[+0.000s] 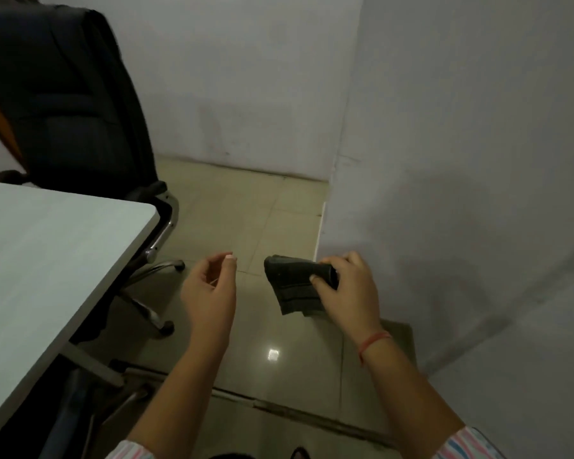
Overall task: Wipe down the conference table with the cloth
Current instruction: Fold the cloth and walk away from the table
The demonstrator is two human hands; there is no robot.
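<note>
Our striped sleeves (468,445) lead to the right hand (345,286) pinching the folded dark cloth (292,289) over the floor tiles (246,220), left hand (209,286) empty, fingers loosely curled, both well off the conference table (47,253) at left, black chair (70,94) behind it.

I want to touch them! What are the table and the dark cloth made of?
The table looks like pale grey laminated board, matt, with faint streaky grain and a thin edge band. The cloth seems soft dark fabric: it is folded and droops limply from the right hand.
</note>
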